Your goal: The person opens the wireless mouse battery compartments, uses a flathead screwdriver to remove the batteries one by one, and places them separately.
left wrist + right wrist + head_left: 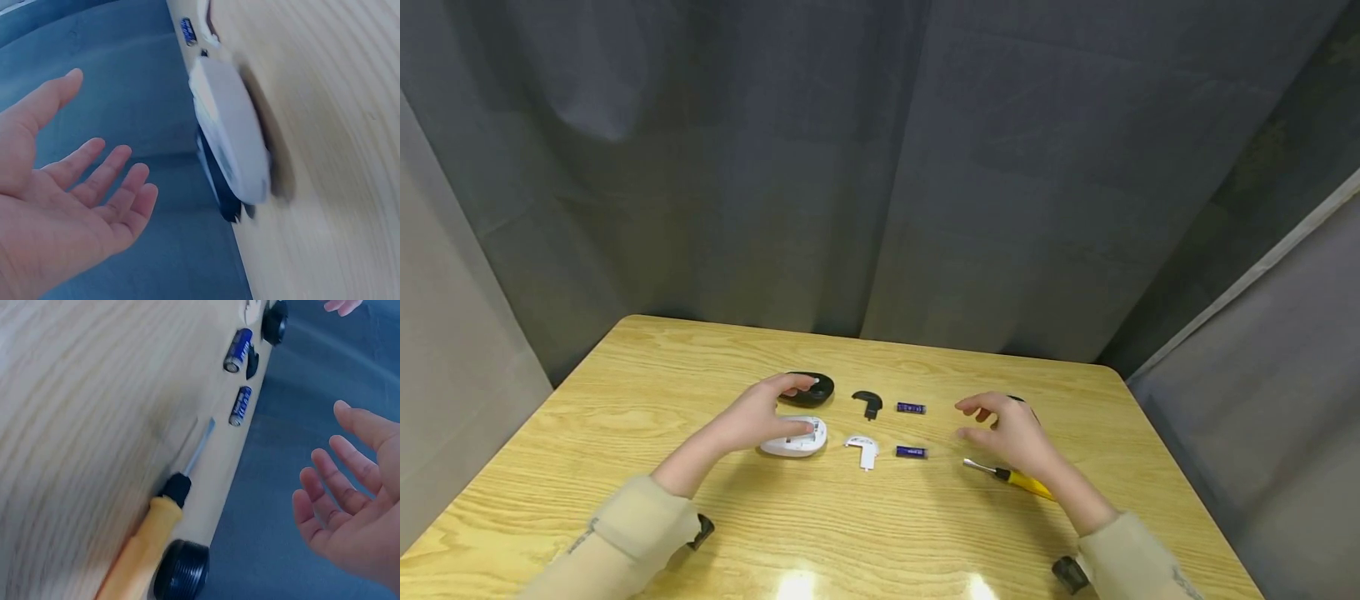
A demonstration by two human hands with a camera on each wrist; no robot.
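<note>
My left hand [767, 414] hovers over a white computer mouse [790, 447] and a black computer mouse [808, 396], fingers relaxed and holding nothing. Both mice lie underside up; the white one shows its battery bay. In the left wrist view the palm is bare beside the white mouse [231, 131]. Above the table at the right hangs my right hand [1007, 429], also holding nothing, with loosely bent fingers. Nearest to it are a yellow-handled screwdriver [1030, 483] and a black ridged round object [182, 570], mostly hidden behind the hand in the head view.
Between the hands lie a black battery cover [870, 402], a white battery cover [867, 450] and two blue batteries, one farther back [911, 408] and one nearer [912, 452]. A dark curtain [865, 167] hangs behind the wooden table [850, 533].
</note>
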